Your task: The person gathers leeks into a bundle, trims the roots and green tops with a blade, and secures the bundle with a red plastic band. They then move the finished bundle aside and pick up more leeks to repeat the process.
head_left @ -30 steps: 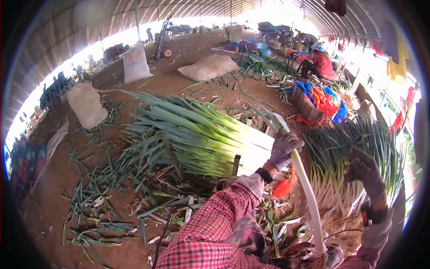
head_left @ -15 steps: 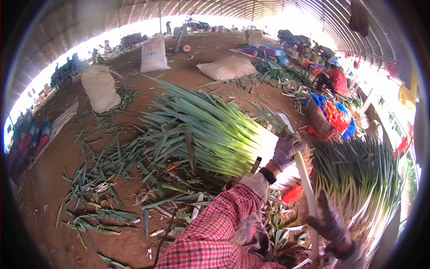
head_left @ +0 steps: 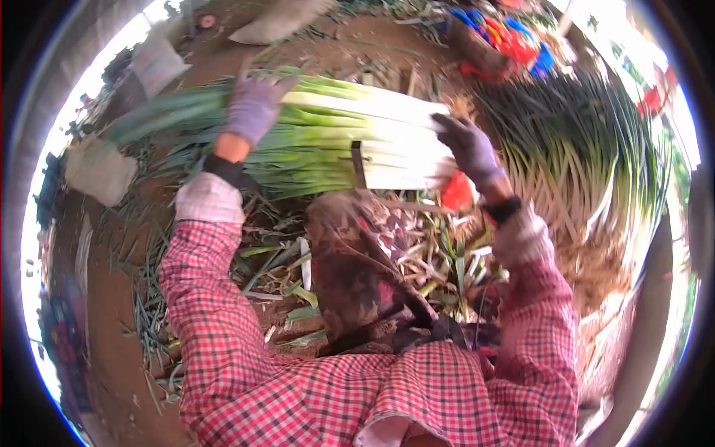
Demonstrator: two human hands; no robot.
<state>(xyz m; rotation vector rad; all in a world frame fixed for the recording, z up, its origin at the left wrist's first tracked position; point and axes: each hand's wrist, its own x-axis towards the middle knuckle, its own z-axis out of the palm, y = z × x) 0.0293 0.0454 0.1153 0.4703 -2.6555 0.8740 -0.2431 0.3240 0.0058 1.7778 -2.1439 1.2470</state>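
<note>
A thick pile of leeks (head_left: 320,138) lies crosswise in front of me, green leaves to the left and white ends to the right. My left hand (head_left: 253,110), in a purple-grey glove, rests on the leaves along the pile's far side, its fingers spread. At the white ends my right hand (head_left: 473,153), gloved alike, reaches in with stretched fingers, touching or very close to the stalk ends. A long pale leek (head_left: 357,103) runs along the far top of the pile between both hands. A dark metal post (head_left: 359,164) stands against the near side.
More leeks (head_left: 581,149) lie bunched at the right with roots towards me. A basket (head_left: 480,48) of red and blue plastic stands beyond. Sacks (head_left: 156,63) sit at the back left. Leaf scraps (head_left: 298,313) litter the ground, and a red plastic piece (head_left: 456,191) hangs near the stalk ends.
The view has tilted down. The single leek held upright between my hands now appears laid along the pile. My left hand has moved left onto the leaves, my right hand up to the white ends.
</note>
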